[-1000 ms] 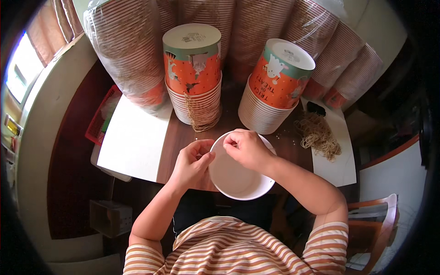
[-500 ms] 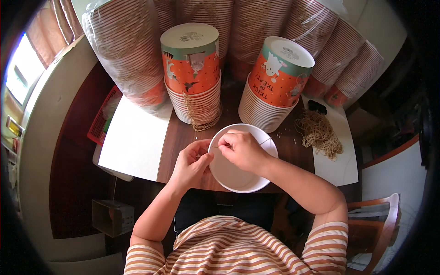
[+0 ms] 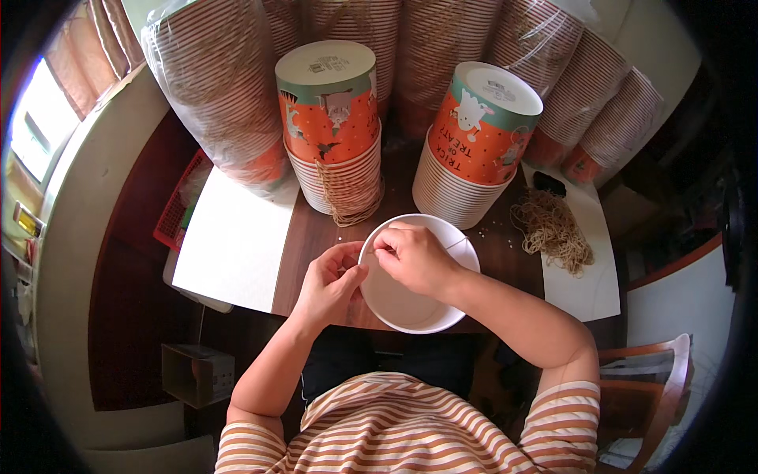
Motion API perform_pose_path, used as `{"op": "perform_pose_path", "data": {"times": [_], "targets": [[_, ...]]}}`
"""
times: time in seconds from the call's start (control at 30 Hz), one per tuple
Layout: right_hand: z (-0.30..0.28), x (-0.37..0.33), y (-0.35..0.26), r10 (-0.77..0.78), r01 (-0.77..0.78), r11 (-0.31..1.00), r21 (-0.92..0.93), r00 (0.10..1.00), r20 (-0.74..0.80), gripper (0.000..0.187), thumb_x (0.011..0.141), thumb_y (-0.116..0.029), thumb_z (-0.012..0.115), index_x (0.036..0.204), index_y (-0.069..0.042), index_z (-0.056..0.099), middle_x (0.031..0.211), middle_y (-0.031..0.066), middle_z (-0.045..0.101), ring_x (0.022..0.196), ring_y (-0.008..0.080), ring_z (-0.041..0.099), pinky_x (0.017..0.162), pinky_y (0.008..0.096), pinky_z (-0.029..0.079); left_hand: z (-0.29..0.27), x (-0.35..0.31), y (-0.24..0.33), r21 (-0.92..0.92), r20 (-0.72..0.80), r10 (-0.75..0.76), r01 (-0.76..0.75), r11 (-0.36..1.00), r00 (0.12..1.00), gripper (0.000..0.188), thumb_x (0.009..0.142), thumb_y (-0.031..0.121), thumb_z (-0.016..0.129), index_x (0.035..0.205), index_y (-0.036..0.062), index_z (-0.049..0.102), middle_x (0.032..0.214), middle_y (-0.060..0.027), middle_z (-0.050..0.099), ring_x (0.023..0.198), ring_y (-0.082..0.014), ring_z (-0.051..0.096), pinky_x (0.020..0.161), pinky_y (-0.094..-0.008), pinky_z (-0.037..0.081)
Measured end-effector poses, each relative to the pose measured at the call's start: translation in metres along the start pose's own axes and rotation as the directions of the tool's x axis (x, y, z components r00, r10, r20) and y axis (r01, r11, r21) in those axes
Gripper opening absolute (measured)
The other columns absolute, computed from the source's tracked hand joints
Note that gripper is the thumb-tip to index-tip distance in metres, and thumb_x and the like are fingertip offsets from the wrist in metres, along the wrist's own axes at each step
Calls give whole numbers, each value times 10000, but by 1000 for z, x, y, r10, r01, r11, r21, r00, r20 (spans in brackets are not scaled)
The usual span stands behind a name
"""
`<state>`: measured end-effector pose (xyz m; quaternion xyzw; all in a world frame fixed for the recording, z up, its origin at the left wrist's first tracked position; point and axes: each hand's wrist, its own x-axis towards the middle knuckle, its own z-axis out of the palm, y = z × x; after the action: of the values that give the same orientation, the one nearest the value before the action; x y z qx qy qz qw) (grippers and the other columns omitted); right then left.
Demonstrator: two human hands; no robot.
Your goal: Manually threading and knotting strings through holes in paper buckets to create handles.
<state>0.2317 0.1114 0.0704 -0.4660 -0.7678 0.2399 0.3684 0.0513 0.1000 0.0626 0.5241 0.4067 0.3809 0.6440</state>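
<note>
A white-lined paper bucket (image 3: 414, 310) is at the table's near edge in front of me, its mouth facing up. My right hand (image 3: 422, 259) reaches into its mouth, thumb and fingers pinched on a thin cord (image 3: 459, 242) near the left inner wall. That cord runs under the hand to the bucket's right rim. Outside the left wall, my left hand (image 3: 325, 283) is closed, its fingertips against the bucket. Whatever lies between its thumb and fingers is too small to make out.
Two stacks of upturned orange-and-green buckets (image 3: 332, 118) (image 3: 482, 130) stand just beyond; cord loops (image 3: 347, 197) hang on the left one. A tangled cord bundle (image 3: 554, 229) lies at right beside a black object (image 3: 549, 184). Plastic-wrapped bucket stacks (image 3: 217, 87) line the back. A red basket (image 3: 178, 207) sits at left.
Both hands stay at the left wall of the bucket, almost unmoved. The whole view has shifted very slightly.
</note>
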Motion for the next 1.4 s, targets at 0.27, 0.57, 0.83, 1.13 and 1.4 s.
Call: {"op": "perform_pose_path", "data": {"times": [0.27,0.57,0.83,1.13,1.4], "targets": [[2,1,0,2,-2,1000,-24,1000,-17,83,765,-53,596,800,18,622,757,155,617,665,284,614,594,354,486,3,-1,5,-73,-17,-65,64,995,998,275,932,117,530,1175,-12,545,797,-1,579,615,-34,510,532,-178,431],[2,5,-5,16,-16,1000,-18,1000,-16,88,775,-71,612,807,8,635,770,159,620,668,291,618,596,364,485,-11,20,8,248,44,54,-63,967,998,206,914,43,505,1079,-32,603,822,-44,614,701,-99,566,622,-242,476],[3,4,-2,44,-43,998,-39,999,19,97,783,-88,633,832,-6,652,802,149,633,705,278,632,629,350,497,-15,27,24,679,248,373,-435,592,894,137,854,16,551,936,-34,650,792,-79,644,708,-132,607,627,-279,499],[-76,-38,-82,287,-315,941,126,938,195,122,848,-93,595,942,-27,635,777,113,621,641,188,591,606,295,476,-39,5,-11,-293,240,-281,345,892,929,77,904,82,530,906,7,544,940,-142,638,844,-273,660,805,-425,545],[12,-130,-90,186,-203,934,295,979,86,130,810,24,634,936,18,666,809,104,661,730,147,639,630,243,495,-14,-49,-43,-705,364,-173,392,591,915,127,906,66,468,841,24,570,1032,-202,632,973,-320,628,916,-463,479]]}}
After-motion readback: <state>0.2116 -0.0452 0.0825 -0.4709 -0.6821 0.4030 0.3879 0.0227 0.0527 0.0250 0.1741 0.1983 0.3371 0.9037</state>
